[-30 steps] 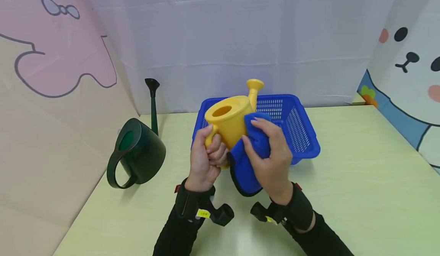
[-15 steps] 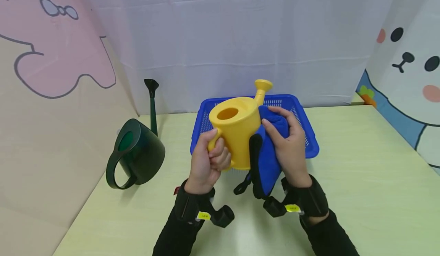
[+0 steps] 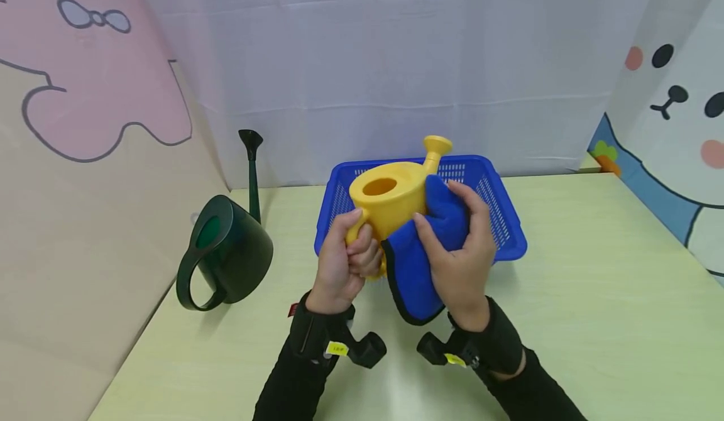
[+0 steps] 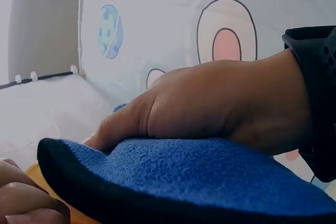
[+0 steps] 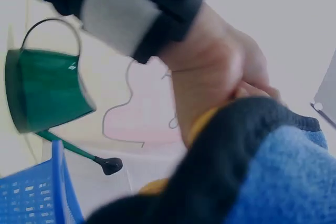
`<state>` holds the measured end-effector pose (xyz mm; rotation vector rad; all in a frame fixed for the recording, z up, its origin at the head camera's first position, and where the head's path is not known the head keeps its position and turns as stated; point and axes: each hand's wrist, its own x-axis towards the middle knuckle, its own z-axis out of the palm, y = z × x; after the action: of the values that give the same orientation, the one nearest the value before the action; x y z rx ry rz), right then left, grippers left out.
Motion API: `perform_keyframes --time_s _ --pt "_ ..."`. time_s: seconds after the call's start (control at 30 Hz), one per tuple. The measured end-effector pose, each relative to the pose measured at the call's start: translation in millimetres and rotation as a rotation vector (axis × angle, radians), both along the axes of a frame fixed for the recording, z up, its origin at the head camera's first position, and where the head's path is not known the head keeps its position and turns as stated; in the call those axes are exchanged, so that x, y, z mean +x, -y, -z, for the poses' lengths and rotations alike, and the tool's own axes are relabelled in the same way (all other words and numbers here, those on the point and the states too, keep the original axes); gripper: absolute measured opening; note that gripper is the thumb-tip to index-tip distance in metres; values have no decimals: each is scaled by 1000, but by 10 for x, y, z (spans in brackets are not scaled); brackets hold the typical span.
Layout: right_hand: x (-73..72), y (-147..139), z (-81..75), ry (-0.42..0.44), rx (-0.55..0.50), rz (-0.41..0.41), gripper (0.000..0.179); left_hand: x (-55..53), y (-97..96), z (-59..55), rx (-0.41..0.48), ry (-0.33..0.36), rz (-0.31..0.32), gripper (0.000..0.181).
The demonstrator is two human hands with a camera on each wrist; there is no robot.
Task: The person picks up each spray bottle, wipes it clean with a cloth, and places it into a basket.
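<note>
My left hand (image 3: 346, 264) grips the handle of a yellow watering can (image 3: 393, 204), fingers curled round it. The can is held up in front of the basket, its spout pointing to the back right. In my right hand (image 3: 460, 254) is a blue cloth (image 3: 415, 270) with a black edge, pinched between thumb and fingers and pressed against the can's right side. The cloth's lower part hangs down and covers some of the can. In the left wrist view the cloth (image 4: 194, 177) fills the foreground under the right hand (image 4: 210, 103).
Behind the can, a blue perforated basket (image 3: 509, 232) stands on the pale table (image 3: 594, 320). A dark green watering can (image 3: 243, 264) is at the left, its long spout toward the back. White cloth (image 3: 362, 69) hangs along the table's far edge.
The yellow can has shifted slightly right. The right hand swung the cloth outward to the right, then came back left over the can's side. The green can and basket stayed put.
</note>
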<state>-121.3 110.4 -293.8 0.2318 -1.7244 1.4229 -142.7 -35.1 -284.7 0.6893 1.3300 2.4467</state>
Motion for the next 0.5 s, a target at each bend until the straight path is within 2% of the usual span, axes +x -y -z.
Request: perform_keyframes --time_s 0.1,0.23,0.37,0.5 --pt "27 62 27 -49 88 11 67 3 10 -15 -18 21 -47 47" --pt "31 87 51 -81 295 13 82 -5 39 -33 -8 1 -78 47" --pt "-16 21 43 -117 484 -80 91 -23 77 -41 27 -2 -56 46" --pt "-87 -78 34 -110 635 -185 99 -33 96 -53 57 12 -44 46"
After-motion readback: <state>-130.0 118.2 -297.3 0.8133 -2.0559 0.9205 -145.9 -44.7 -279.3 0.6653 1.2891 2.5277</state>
